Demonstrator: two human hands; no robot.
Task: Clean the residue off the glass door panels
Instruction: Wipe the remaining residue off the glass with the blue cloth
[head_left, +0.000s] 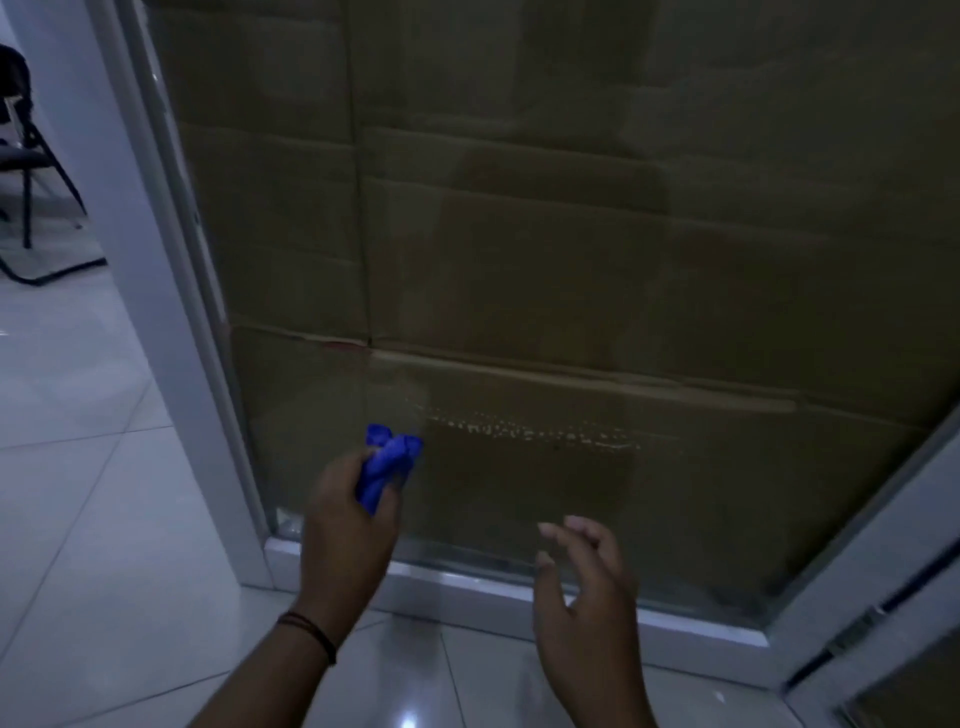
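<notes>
1. Left hand (345, 499) grips a bunched blue cloth (387, 465), fingers curled round it; the cloth is low on the glass door panel (519, 493), near its left frame post (171, 312); whether it actually touches the glass cannot be told (motion blur).
2. Right hand (584, 582) hangs apart from everything, fingers loosely spread, holding nothing; it sits in front of the lower glass, above the bottom rail (467, 584).
3. Residue (530, 431): a pale speckled band running right from just beside the cloth, roughly level with it; cardboard (571, 208) behind the glass makes it easy to see.
4. Step in hand, as judged: wipe along that band, left to right; keep the cloth flat and pressed firmly, overlap passes, refold to a fresh face if it smears; the free hand could brace on the frame rather than on the glass (avoids new prints).
5. Edges: left post and bottom rail box in the corner; the corner at the foot of the post likely traps dirt, so work the cloth edge into it.
6. Room: open glass to the right and above; the right frame member (857, 545) slants in at the lower right; tiled floor (104, 519) beneath; a chair (36, 171) stands well apart at far left, no obstruction.
</notes>
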